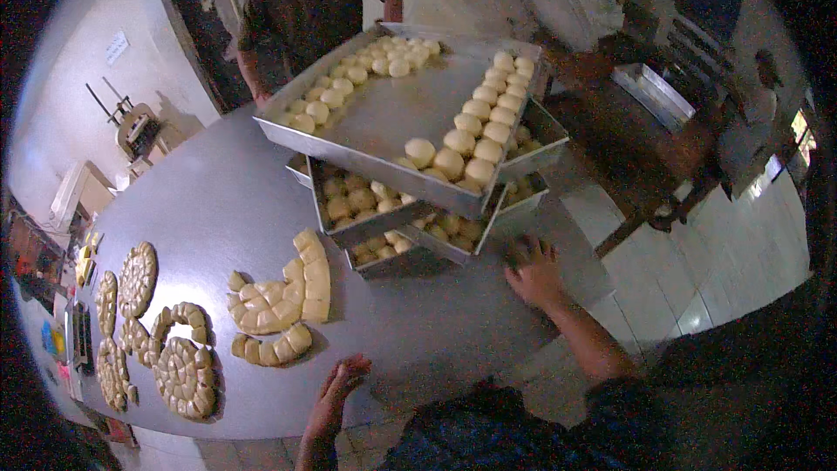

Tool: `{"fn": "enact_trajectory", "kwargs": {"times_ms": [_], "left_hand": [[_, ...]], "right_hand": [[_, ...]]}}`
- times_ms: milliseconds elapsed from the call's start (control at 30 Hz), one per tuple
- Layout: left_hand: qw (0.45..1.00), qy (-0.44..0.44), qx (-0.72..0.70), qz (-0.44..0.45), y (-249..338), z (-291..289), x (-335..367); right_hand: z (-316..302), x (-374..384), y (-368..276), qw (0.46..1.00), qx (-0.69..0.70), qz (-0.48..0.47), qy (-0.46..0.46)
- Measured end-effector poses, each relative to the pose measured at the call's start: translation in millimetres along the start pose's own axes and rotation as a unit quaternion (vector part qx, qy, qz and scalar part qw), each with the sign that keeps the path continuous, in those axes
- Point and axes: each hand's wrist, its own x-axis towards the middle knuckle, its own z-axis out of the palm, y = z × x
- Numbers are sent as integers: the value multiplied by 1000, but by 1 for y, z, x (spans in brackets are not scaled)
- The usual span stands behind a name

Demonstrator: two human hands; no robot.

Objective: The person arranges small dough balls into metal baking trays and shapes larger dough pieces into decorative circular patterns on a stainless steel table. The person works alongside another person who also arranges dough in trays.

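Note:
My right hand [534,272] rests on the metal table [418,331], fingers spread and nothing in them, just right of the stacked trays. Near the table's front edge is my left hand [340,381], with loosely stretched fingers and no object visible in it. Beyond it lies a scored, curved piece of dough [275,301], with a shorter strip of cut dough [277,347] just nearer. The top metal tray [375,153] sits askew on the stack, with round dough balls [466,126] along two sides and a bare middle. More dough balls [357,201] fill the trays underneath.
Several scored dough rounds [183,377] and a ring-shaped dough piece [183,321] lie at the table's left. A person [305,9] stands behind the trays. Another metal tray [654,96] is at the far right, above the tiled floor [689,270]. A press-like device [135,126] stands far left.

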Motion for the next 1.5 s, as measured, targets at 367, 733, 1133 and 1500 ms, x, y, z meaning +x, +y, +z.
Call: {"fn": "enact_trajectory", "kwargs": {"times_ms": [367, 733, 1133, 1500], "left_hand": [[996, -30, 66, 54, 24, 25, 11], [930, 19, 267, 251, 117, 94, 39], [610, 119, 631, 464, 225, 159, 139], [548, 194, 543, 606, 197, 135, 113]], "right_hand": [[20, 25, 43, 991, 14, 133, 7], [31, -10, 73, 985, 141, 59, -75], [-124, 162, 87, 688, 718, 77, 66], [-128, 270, 14, 822, 552, -100, 95]]}}
